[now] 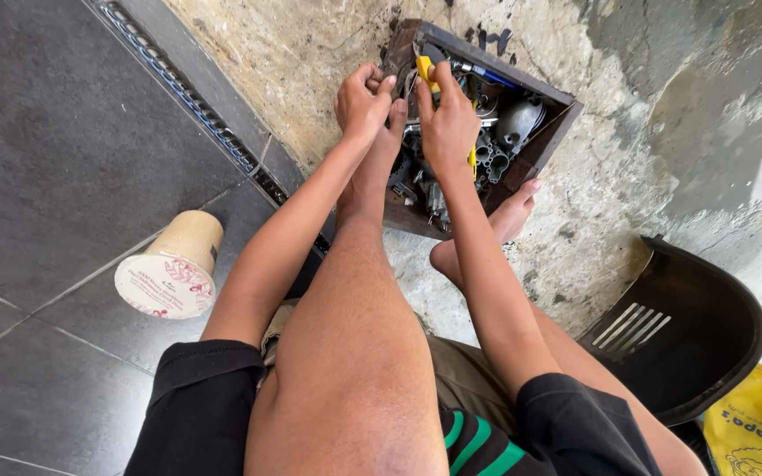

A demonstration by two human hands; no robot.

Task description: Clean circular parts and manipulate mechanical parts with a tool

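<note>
Right hand (448, 123) grip closed around a yellow-handled tool (426, 72) over the box (550, 134), at its near-left end. Left hand (362, 104) fingers curled in, just left of the right one at the box's left corner; can't tell if it holds anything. Box is dark wood, full of grey metal parts (497, 145), sitting on the stained concrete floor (310, 62). My left foot (377, 167) rests against it, right foot (496, 227) beside it. Paper cup (172, 264) lies tipped on the tiles, well left.

Both hands in wooden toolbox (550, 132) at 12 o'clock: right hand (448, 123) on yellow-handled tool (426, 70), left hand (362, 103) curled at box edge; paper cup (172, 265) at 9 o'clock.
</note>
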